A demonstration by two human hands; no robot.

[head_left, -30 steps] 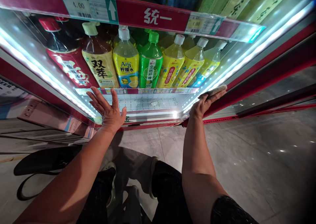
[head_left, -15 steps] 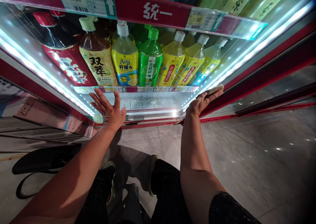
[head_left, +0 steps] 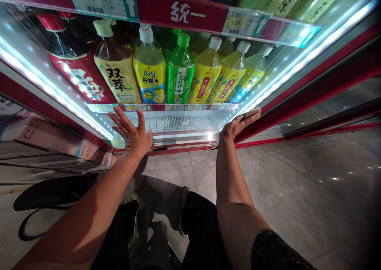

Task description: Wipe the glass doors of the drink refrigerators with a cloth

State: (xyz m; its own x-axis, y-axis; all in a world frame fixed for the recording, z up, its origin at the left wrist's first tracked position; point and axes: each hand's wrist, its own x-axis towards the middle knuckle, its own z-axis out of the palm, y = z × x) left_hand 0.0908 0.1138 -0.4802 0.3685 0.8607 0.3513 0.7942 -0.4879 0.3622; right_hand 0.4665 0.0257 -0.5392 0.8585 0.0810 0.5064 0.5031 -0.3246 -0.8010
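I crouch in front of a lit drinks cooler. My left hand (head_left: pixel 132 133) is open, fingers spread, palm toward the cooler's lower left frame by the bare white wire shelf (head_left: pixel 175 124). My right hand (head_left: pixel 238 126) presses a flat grey-beige cloth or pad (head_left: pixel 251 113) against the red door frame (head_left: pixel 285 99) on the right side. Above the wire shelf stands a row of large bottles: a dark one with a red label (head_left: pixel 74 63), a brown tea bottle (head_left: pixel 114 69), a yellow lemon drink (head_left: pixel 149 69), a green bottle (head_left: pixel 180 71) and several yellow ones (head_left: pixel 226 73).
A red price rail (head_left: pixel 184 14) with tags runs above the bottles. Cardboard boxes (head_left: pixel 44 139) lie at the left. A black bag with a strap (head_left: pixel 50 196) rests on the grey tiled floor (head_left: pixel 312 190). My knees and shoes show below.
My right hand has slid the cloth down and left along the red door frame. My left hand has stayed almost where it was.
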